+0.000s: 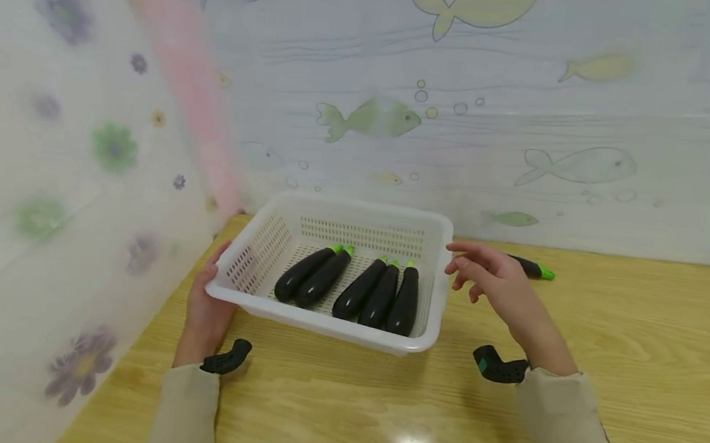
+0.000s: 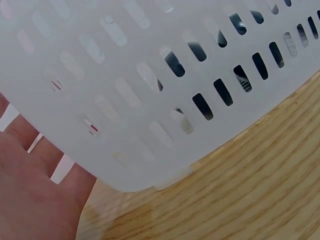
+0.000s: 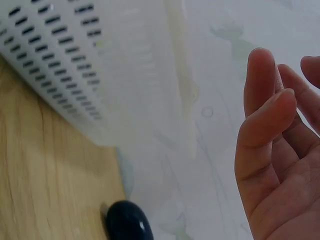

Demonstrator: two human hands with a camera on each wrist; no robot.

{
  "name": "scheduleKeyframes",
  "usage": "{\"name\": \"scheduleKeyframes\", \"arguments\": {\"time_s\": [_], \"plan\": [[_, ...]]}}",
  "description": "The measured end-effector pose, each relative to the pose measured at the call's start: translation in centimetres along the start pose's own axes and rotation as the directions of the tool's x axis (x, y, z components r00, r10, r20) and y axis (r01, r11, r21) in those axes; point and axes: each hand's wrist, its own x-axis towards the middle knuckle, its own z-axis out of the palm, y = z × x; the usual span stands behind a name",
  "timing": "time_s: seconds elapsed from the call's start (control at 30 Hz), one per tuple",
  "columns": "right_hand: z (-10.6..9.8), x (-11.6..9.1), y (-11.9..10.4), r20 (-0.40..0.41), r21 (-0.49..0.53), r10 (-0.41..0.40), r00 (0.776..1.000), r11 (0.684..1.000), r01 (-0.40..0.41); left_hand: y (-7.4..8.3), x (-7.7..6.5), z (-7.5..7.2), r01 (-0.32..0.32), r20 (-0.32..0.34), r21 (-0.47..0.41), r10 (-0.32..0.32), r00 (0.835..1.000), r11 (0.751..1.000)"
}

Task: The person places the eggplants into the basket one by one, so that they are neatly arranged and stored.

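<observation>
A white plastic basket (image 1: 340,332) with slotted walls stands over the wooden table. Inside lie several dark eggplants with green stem ends: two eggplants (image 1: 316,275) at the left and three eggplants (image 1: 379,296) at the right. My left hand (image 1: 208,311) holds the basket's left end, its fingers partly hidden behind the wall in the left wrist view. Beside the right rim, my right hand (image 1: 498,281) hovers with loosely bent fingers and nothing in them. Another eggplant (image 1: 533,268) lies on the table beyond that hand, partly covered by it.
The wooden table (image 1: 639,364) stretches to the right and toward me. Behind it hangs a pale sheet (image 1: 474,132) printed with fish, and a flower-patterned sheet (image 1: 27,208) is on the left. Each wrist carries a black device (image 1: 497,366) near the sleeve.
</observation>
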Motion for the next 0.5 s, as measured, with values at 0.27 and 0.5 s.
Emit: {"name": "scheduleKeyframes", "arguments": {"time_s": [0.27, 0.5], "plan": [[-2.6, 0.1, 1.8, -0.034, 0.005, 0.048, 0.998, 0.999, -0.048, -0.1, -0.1, 0.0, -0.005, 0.015, 0.002, 0.005, 1.0, 1.0], [-4.6, 0.6, 3.9, -0.136, 0.032, 0.083, 0.987, 0.996, -0.079, 0.0, 0.0, -0.1, -0.021, 0.035, 0.006, 0.02, 0.999, 1.0]]}}
